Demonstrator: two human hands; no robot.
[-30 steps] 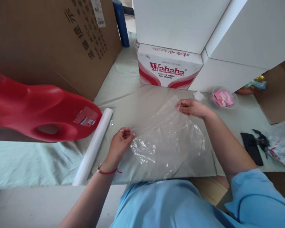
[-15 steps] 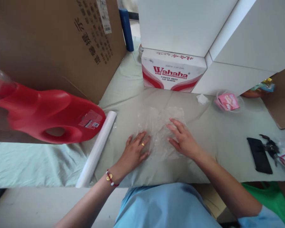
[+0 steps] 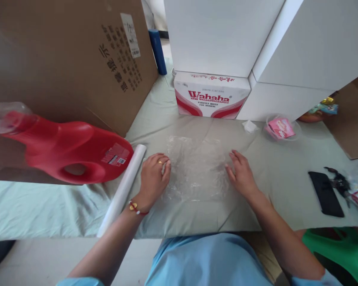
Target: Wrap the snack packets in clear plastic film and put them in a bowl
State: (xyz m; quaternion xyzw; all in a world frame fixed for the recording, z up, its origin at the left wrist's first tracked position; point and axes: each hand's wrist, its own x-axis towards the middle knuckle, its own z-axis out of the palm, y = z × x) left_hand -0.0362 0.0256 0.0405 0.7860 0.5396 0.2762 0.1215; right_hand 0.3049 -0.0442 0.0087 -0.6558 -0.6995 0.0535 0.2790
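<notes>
A thin, clear plastic sheet (image 3: 197, 171) lies spread and wrinkled on the cloth-covered table in front of me. At its left edge is my left hand (image 3: 154, 176), fingers bent inward and the thumb tip against them, seemingly pinching that edge. My right hand (image 3: 243, 172) rests by the opposite edge, open, with a gap between thumb and fingers. A white roll (image 3: 122, 188) lies slantwise to the left of my left hand.
Left stand a large red jug (image 3: 77, 149) and a tall cardboard box (image 3: 77, 59). A Wahaha carton (image 3: 210, 97) sits at the back under white cabinets (image 3: 209, 35). Rightward are a white tissue (image 3: 250, 126), a plastic bowl (image 3: 296, 133), a black phone (image 3: 326, 194) and keys (image 3: 340, 183).
Both hands have moved outward from the sheet's middle, the left one leftward and the right one rightward. My left fingers have gone from spread to bent. The sheet now lies wider and flatter.
</notes>
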